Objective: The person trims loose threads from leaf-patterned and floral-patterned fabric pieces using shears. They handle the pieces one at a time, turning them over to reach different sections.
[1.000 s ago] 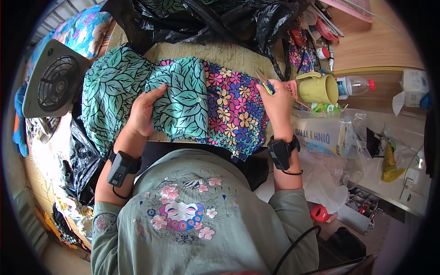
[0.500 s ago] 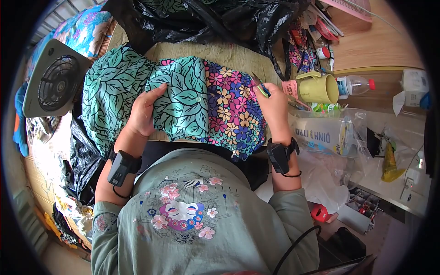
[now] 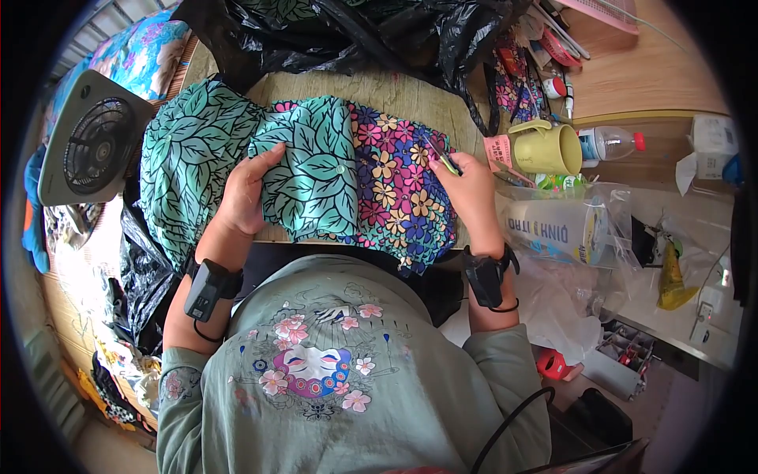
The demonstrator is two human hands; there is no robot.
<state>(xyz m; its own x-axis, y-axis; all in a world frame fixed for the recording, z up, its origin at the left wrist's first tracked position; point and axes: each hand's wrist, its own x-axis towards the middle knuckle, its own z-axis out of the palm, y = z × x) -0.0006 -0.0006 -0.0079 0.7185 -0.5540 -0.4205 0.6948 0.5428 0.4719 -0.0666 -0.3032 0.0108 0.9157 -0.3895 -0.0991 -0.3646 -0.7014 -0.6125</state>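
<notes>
Green leaf-print fabric (image 3: 312, 174) lies folded in front of me, with a larger bunched part (image 3: 193, 150) spreading to the left. My left hand (image 3: 246, 193) grips its left edge, thumb on top and fingers tucked beneath. To the right, and partly under the green layer, is a dark floral fabric (image 3: 395, 178) with pink, purple and cream flowers. My right hand (image 3: 471, 186) is closed around small thread snips (image 3: 445, 160) with yellow-green on the handle. Their pointed blades rest over or just above the floral fabric's upper right part; contact cannot be made out.
A black plastic bag (image 3: 355, 39) covers the table's far side. A small fan (image 3: 99, 146) stands at the left. On the right are a yellow mug (image 3: 553, 150), a plastic bottle (image 3: 612, 144), a clear plastic bag (image 3: 560, 229) and a pink basket (image 3: 604, 12).
My right hand has turned slightly and brought the snips a little closer to me, over the floral fabric. The left hand and the green fabric stay practically in place.
</notes>
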